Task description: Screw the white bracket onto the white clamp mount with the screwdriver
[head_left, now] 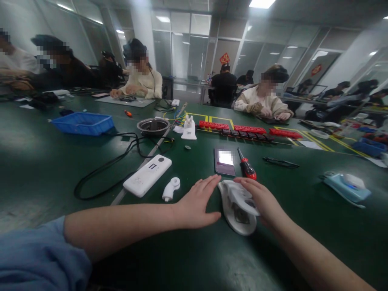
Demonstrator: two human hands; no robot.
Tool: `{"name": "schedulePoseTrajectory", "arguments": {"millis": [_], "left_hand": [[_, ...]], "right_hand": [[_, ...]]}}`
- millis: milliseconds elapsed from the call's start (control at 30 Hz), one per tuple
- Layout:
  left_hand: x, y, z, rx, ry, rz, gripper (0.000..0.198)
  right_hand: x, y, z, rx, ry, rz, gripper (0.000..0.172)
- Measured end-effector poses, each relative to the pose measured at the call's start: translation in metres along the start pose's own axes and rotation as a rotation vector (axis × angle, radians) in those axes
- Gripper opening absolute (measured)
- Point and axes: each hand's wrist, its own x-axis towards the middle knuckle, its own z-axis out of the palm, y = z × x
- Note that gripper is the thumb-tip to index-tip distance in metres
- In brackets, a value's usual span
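My left hand (198, 204) is open over the green table, fingers stretched forward and thumb apart. Its fingertips come close to the left edge of a white plastic base (242, 230), long and rounded, with a dark square area inside. My right hand (268, 202) grips the side of a white plastic shell (239, 194), which is tilted over that base and slightly blurred. The right thumb is hidden. Just beyond my fingers lie a phone (224, 163) with a lit screen and a red-and-black screwdriver (247, 167).
Left of my hands lie a white power bank (148, 176) and a small white jointed part (171, 189). Farther off are a blue tray (82, 123), a metal bowl (153, 126), a white stand (189, 128) and red strips (250, 129). Tweezers (280, 162) and a light-blue device (345, 188) lie right.
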Motion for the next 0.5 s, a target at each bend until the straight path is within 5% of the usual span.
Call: {"name": "schedulePoseTrajectory", "arguments": {"millis": [167, 333, 433, 500], "left_hand": [[0.008, -0.012, -0.008, -0.086, -0.041, -0.159, 0.094], [0.009, -0.026, -0.003, -0.107, -0.004, -0.173, 0.085], [0.010, -0.030, 0.003, -0.067, 0.021, -0.147, 0.085], [0.011, -0.031, 0.006, -0.039, 0.025, -0.138, 0.086]], "right_hand": [[0.018, 0.001, 0.042, 0.037, 0.031, -0.158, 0.033], [0.000, 0.017, 0.013, -0.019, 0.235, -0.565, 0.016], [-0.020, 0.028, -0.008, -0.552, -0.090, -1.004, 0.006], [-0.027, 0.032, -0.008, -0.896, -0.233, -1.066, 0.009]]}}
